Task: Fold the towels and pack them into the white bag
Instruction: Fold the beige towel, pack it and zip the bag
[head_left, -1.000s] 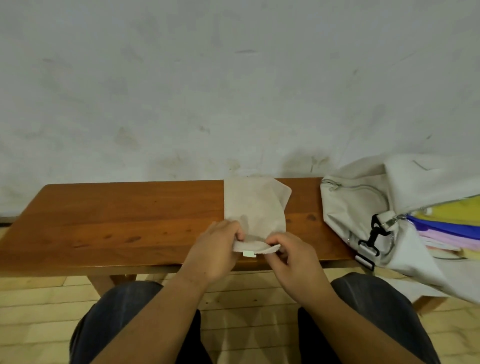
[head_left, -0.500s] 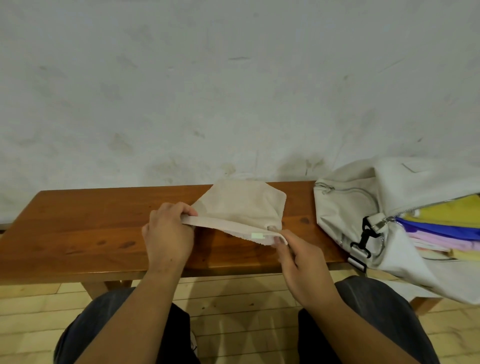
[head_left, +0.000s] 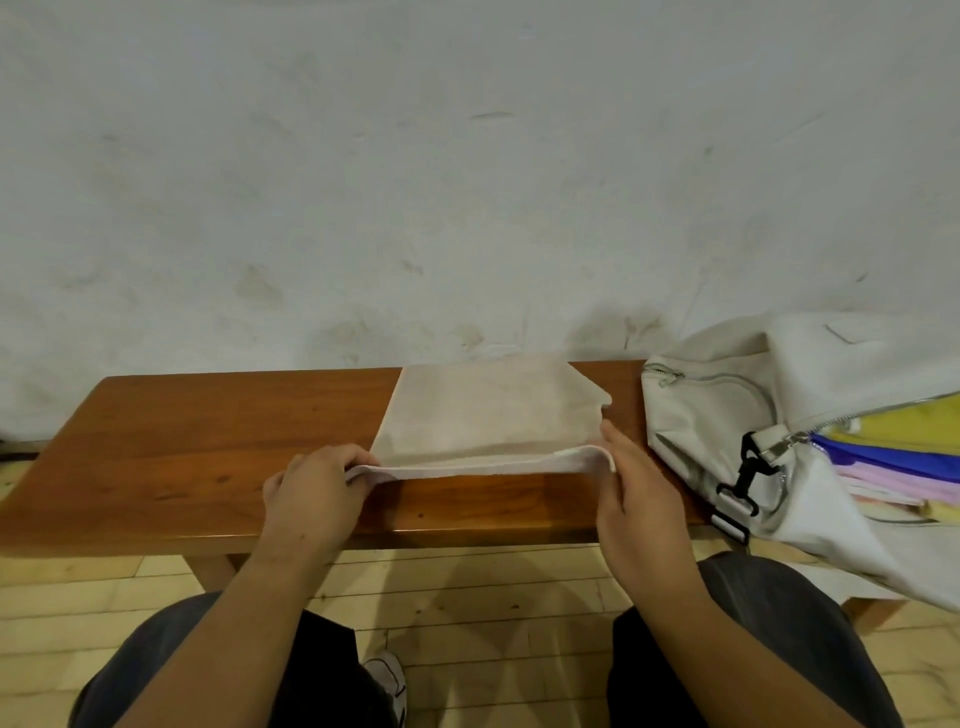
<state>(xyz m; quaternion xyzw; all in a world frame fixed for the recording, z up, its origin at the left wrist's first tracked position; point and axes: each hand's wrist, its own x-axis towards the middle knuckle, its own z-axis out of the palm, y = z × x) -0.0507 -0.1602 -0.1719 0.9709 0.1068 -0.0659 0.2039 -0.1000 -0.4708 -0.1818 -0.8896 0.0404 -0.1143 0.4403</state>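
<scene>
**Q:** Condition of the left hand (head_left: 311, 488)?
**A:** Fingers are curled round the near left corner of the beige towel (head_left: 488, 415). The corner is gripped and held just above the bench (head_left: 208, 441).

**Q:** Condition of the right hand (head_left: 631, 488)?
**A:** It pinches the near right corner. The thumb points up along the side fold and the hem wraps over the fingers. The near edge is stretched taut between the two hands.

**Q:** Location of the towel?
**A:** The far portion lies on the bench top and reaches the back edge at the wall (head_left: 467, 182). The near edge is raised clear of the wood and casts a shadow on it.

**Q:** Location of the white bag (head_left: 701, 431)?
**A:** On the right end of the bench, just beside the right hand and apart from the towel. The main opening is unzipped. Folded towels (head_left: 883, 457) in yellow, blue and lilac are stacked inside. A black clip (head_left: 745, 470) hangs from a strap at the front. A curved zipper (head_left: 727, 376) runs across the side panel.

**Q:** Surroundings?
**A:** A wood plank floor (head_left: 467, 597) lies below the bench, with the person's knees at the bottom of the view.
</scene>
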